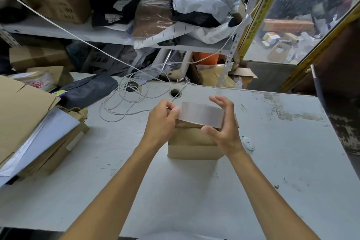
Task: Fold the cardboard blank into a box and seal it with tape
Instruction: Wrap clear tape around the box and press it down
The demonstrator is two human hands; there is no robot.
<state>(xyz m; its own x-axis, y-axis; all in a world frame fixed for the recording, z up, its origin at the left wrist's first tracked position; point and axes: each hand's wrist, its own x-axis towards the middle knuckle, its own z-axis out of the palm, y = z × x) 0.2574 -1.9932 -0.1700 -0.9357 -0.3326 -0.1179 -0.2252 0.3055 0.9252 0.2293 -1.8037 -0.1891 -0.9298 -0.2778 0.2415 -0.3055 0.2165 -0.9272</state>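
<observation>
1. The box sits folded on the table, directly under both hands.
2. The left hand, at the box's 10 o'clock, pinches the free end of the tape between thumb and curled fingers.
3. The right hand, at 2 o'clock, grips the tape roll with thumb and spread, curled fingers.
4. The tape stretches between the hands above the box top.
</observation>
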